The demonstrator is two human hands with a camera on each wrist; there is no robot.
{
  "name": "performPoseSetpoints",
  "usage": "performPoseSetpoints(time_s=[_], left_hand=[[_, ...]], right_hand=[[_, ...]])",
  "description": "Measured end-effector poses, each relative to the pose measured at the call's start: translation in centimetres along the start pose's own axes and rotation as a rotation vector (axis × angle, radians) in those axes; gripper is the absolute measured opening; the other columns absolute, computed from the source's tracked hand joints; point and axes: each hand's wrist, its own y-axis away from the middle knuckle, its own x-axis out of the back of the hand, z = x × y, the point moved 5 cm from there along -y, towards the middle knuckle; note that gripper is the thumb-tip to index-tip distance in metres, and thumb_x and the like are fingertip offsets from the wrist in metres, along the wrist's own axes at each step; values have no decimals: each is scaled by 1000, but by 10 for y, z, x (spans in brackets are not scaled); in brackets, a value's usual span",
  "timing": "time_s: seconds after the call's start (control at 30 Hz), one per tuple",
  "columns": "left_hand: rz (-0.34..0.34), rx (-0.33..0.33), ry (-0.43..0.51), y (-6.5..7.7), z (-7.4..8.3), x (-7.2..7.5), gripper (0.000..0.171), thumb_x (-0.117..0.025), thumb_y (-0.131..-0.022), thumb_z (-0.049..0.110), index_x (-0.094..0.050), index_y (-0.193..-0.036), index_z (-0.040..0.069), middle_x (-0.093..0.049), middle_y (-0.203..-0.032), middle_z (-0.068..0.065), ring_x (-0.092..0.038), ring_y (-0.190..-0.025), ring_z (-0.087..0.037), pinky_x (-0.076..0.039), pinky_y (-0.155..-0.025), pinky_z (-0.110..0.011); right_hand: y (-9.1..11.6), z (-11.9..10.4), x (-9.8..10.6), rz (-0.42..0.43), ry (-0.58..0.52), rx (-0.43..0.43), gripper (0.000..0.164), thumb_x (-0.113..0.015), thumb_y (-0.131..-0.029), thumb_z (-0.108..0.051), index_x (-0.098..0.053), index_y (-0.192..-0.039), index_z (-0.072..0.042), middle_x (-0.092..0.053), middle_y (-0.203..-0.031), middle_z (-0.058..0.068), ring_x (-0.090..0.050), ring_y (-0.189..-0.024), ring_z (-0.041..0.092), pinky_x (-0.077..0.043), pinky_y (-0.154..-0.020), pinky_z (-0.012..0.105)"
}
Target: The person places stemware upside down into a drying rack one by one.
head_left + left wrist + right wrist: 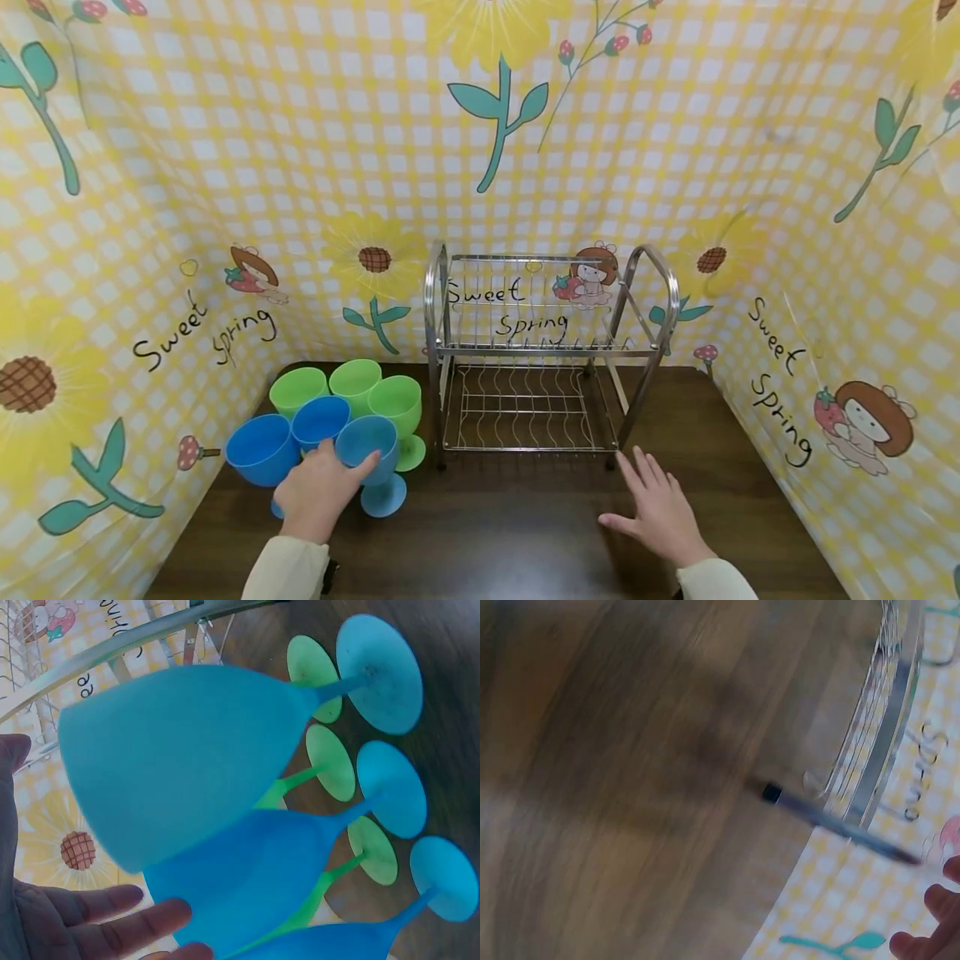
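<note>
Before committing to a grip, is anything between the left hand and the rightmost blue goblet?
Nothing visible; the left hand is at the rightmost blue goblet, and the rightmost green goblet stands beyond it.

Wall covering (pixel 300 167): yellow-and-white check sheet, hung at back and both sides, lightly creased. Printed motifs: large yellow sunflowers (pixel 374 259) with brown centres and green stems (pixel 498 117); girl figures (pixel 868 425), each with a strawberry; red-capped mushrooms (pixel 189 452); black handwritten-style lettering (pixel 780 337), "Sweet Spring", repeated. Bench (pixel 525 517): dark brown top, wood grain, its far edge near the back sheet. Light: soft sheen on the bench's near part.
</note>
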Motion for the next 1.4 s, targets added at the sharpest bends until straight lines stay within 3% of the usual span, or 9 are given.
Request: performPoseSetpoints(time_s=[0.17, 0.33, 0.6, 0.8, 0.93, 1.07, 1.23, 1.4], left_hand=[[-16, 17, -5, -5, 5, -5, 110, -50, -71, 83, -45, -124, -13, -57, -87, -29, -56, -66, -40, -44, -50, -48], [-18, 33, 12, -4, 7, -2, 103, -53, -71, 82, -44, -113, -11, -52, -73, -20, -52, -60, -35, -42, -49, -45], [0, 33, 1, -3, 13, -8, 103, -58, -71, 78, -43, -118, -12, -55, -79, -25, -54, -61, -37, -43, -49, -47], [27, 45, 26, -5, 18, -15, 110, -57, -65, 84, -43, -114, -13, -54, -92, -31, -56, -73, -45, -46, -56, -53], [80, 59, 77, -6, 19, -23, 111, -63, -62, 82, -41, -113, -14, -52, -104, -35, -55, -82, -50, -47, -57, -55], [120, 61, 154, -7, 18, -33, 115, -68, -62, 77, -36, -126, -13, -49, -116, -36, -52, -94, -54, -48, -62, -61], [129, 87, 302, -8, 14, -42, 128, -67, -58, 81, -26, -141, -8, -43, -128, -34, -45, -111, -54, -43, -77, -68], [161, 93, 447, -7, 9, -48, 123, -75, -62, 70, -22, -145, -4, -39, -133, -31, -43, -117, -50, -41, -84, -66]], right_hand=[[-7, -15, -9, -53, -27, 5, 94, -67, -74, -62, -42, -143, -4, -38, -143, 30, -36, -131, 45, -33, -96, 66], [-9, -29, -17, -28, -81, 37, 92, -74, -73, -53, -43, -142, -2, -42, -139, 32, -41, -127, 47, -37, -93, 65], [-16, -54, -28, 15, -289, 47, 89, -76, -74, -49, -43, -140, 2, -45, -135, 32, -48, -119, 47, -43, -89, 60], [-21, -70, -33, -7, -364, 37, 89, -77, -75, -46, -43, -140, 3, -44, -136, 31, -46, -122, 46, -42, -93, 58], [-22, -76, -36, -29, -387, 36, 89, -76, -75, -47, -42, -141, 3, -44, -137, 31, -46, -123, 46, -41, -94, 58], [-21, -78, -39, -54, -398, 26, 91, -76, -75, -48, -41, -142, 3, -42, -138, 31, -45, -122, 47, -40, -94, 59], [-20, -75, -43, -71, -393, 4, 91, -76, -75, -48, -40, -143, 1, -41, -139, 30, -44, -123, 46, -39, -95, 59], [-20, -73, -43, -71, -395, -5, 90, -77, -75, -47, -41, -142, 1, -42, -139, 29, -44, -124, 45, -39, -95, 59]])
